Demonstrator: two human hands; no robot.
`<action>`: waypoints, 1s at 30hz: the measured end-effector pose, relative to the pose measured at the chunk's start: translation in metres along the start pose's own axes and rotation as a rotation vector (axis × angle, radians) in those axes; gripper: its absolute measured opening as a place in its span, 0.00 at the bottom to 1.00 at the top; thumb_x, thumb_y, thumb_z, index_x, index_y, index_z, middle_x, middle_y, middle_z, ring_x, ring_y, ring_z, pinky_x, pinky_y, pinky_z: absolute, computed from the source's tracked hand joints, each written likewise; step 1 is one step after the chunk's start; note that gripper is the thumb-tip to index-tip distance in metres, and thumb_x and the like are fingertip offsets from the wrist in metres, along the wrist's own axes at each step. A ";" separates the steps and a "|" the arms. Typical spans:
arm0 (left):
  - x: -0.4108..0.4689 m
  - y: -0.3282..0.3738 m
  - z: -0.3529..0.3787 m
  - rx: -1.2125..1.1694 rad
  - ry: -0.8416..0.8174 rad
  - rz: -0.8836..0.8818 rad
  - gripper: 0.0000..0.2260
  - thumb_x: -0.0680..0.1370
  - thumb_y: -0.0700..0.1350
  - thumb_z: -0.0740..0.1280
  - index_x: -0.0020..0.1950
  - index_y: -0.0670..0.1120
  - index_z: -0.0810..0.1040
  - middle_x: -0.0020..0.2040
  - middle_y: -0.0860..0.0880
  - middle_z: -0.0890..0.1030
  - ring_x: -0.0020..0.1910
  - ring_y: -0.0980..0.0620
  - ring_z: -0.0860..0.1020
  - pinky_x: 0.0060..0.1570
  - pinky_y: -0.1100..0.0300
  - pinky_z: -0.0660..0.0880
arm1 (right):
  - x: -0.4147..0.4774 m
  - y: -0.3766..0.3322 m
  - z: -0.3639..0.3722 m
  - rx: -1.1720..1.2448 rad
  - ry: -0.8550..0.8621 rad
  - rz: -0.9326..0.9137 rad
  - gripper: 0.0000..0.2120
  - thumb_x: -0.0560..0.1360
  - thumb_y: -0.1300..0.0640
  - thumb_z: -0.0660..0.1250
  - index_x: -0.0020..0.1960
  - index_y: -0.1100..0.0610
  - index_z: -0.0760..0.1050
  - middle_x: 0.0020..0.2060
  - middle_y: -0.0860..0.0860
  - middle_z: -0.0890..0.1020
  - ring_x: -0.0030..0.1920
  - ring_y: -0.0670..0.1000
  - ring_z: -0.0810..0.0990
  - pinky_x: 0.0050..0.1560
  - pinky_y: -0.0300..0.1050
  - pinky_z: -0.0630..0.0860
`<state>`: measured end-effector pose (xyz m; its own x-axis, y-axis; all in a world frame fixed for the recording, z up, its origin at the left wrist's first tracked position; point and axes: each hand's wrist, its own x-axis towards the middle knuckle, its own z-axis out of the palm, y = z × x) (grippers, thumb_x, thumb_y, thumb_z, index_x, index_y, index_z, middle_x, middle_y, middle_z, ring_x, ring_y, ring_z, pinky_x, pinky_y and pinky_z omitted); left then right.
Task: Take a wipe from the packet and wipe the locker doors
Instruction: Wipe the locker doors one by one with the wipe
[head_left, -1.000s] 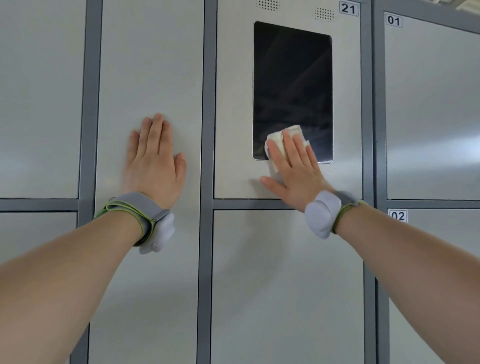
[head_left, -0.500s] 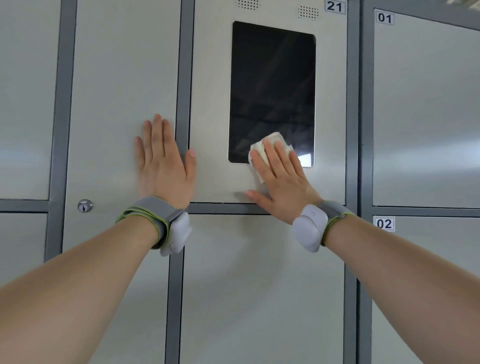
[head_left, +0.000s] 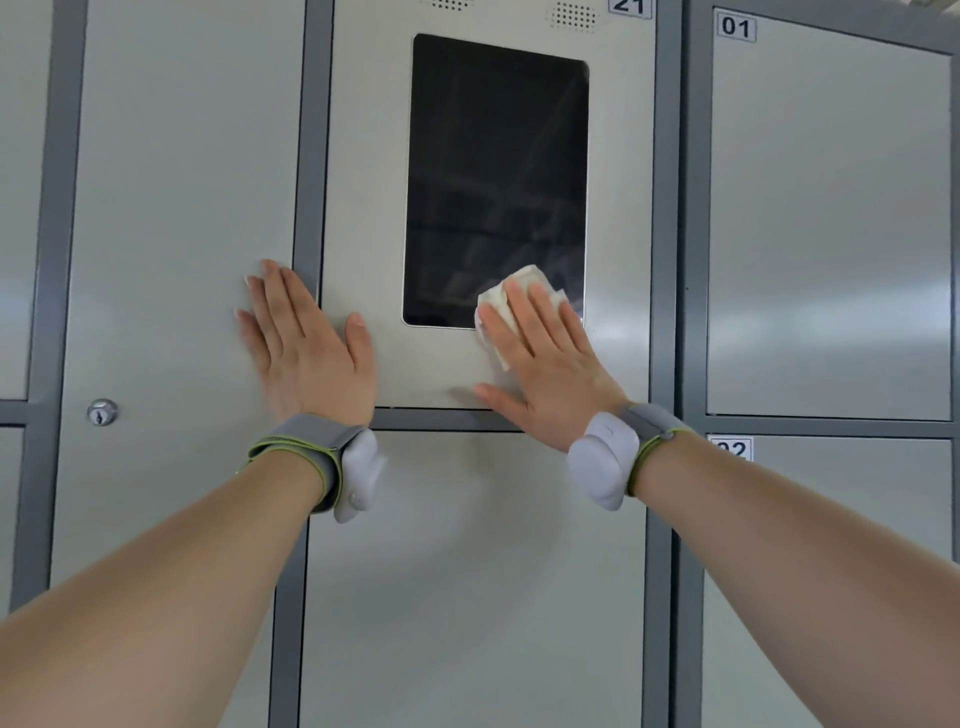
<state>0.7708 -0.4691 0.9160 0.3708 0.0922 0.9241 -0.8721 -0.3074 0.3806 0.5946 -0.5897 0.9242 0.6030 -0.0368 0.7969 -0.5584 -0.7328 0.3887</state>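
My right hand (head_left: 545, 364), fingers straight, presses the wipe (head_left: 519, 291) flat on the screen (head_left: 493, 182); it has slid from the lower left corner to the lower right. My left hand (head_left: 306, 353) lies flat and empty on the neighbouring locker door (head_left: 171, 208). I judge the wiping is well under way.

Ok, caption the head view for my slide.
Right hand presses a white wipe low on the dark screen; left hand lies flat on the locker front beside it.
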 end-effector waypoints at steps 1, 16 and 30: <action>0.000 0.001 0.001 -0.004 0.014 -0.007 0.32 0.77 0.51 0.48 0.75 0.33 0.49 0.77 0.38 0.50 0.76 0.40 0.48 0.74 0.49 0.40 | 0.004 0.004 -0.004 0.003 0.012 0.022 0.44 0.70 0.29 0.28 0.78 0.53 0.45 0.77 0.55 0.45 0.76 0.57 0.41 0.75 0.56 0.42; -0.006 -0.007 0.006 0.045 0.057 0.044 0.31 0.78 0.51 0.48 0.75 0.33 0.50 0.76 0.37 0.52 0.76 0.39 0.49 0.73 0.49 0.41 | -0.003 0.015 -0.004 0.034 0.014 0.047 0.42 0.70 0.30 0.27 0.77 0.52 0.39 0.76 0.53 0.40 0.76 0.55 0.35 0.75 0.53 0.37; -0.006 -0.009 0.007 0.066 0.056 0.068 0.32 0.77 0.52 0.47 0.75 0.33 0.50 0.76 0.37 0.52 0.76 0.38 0.50 0.73 0.50 0.41 | -0.014 0.018 0.005 0.050 0.045 0.072 0.39 0.73 0.31 0.32 0.77 0.52 0.39 0.77 0.54 0.42 0.76 0.56 0.36 0.74 0.53 0.36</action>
<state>0.7782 -0.4735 0.9067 0.2917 0.1215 0.9488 -0.8708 -0.3766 0.3160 0.5787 -0.6054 0.9179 0.5360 -0.0609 0.8420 -0.5696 -0.7623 0.3074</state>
